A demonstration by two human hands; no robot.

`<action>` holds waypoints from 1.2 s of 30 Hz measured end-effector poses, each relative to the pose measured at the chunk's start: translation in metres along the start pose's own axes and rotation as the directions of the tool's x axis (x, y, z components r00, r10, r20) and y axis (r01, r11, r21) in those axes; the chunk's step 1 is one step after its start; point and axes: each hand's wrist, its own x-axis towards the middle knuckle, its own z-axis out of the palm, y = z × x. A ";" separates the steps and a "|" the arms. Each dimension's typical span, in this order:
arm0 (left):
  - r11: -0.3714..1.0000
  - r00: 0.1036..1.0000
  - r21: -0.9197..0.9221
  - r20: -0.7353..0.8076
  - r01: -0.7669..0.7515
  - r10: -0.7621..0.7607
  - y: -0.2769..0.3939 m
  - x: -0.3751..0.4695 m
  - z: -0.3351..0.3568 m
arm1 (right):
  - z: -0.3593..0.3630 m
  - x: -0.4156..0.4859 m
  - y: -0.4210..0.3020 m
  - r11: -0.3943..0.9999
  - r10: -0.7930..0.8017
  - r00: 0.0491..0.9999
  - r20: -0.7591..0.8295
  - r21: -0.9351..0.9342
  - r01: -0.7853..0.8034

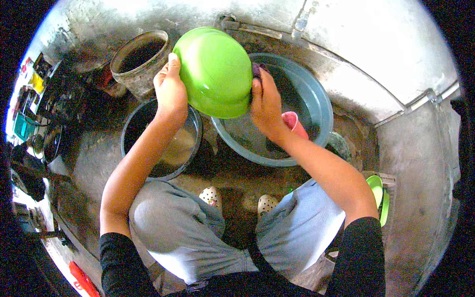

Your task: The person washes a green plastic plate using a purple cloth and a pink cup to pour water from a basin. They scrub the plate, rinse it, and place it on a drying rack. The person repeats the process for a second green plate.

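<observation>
A green plastic bowl (215,74) is held up, its rounded outside facing the camera. My left hand (170,89) grips its left rim, thumb on the outer face. At the right edge of the bowl, my right hand (265,100) presses a dark purple cloth (259,70) against it. Beneath the bowl and my right hand stands a large blue-grey plastic basin (322,100), with a pink plastic cup (295,124) inside. A dark round basin (198,137) sits below my left forearm, something pale showing in it. The fingers behind the bowl are hidden.
A worn bucket (137,81) stands at the upper left. A pipe (259,30) runs along the wall base. Green plastic items (375,189) lie beside my right elbow. Cluttered household things, including a teal container (23,126), line the far left. A red object (83,280) is at lower left.
</observation>
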 end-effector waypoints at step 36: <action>0.965 0.890 0.247 0.415 0.092 -0.192 -0.033 -0.006 -0.002 | -0.004 0.010 0.059 0.865 0.435 0.853 0.288 0.129 -0.485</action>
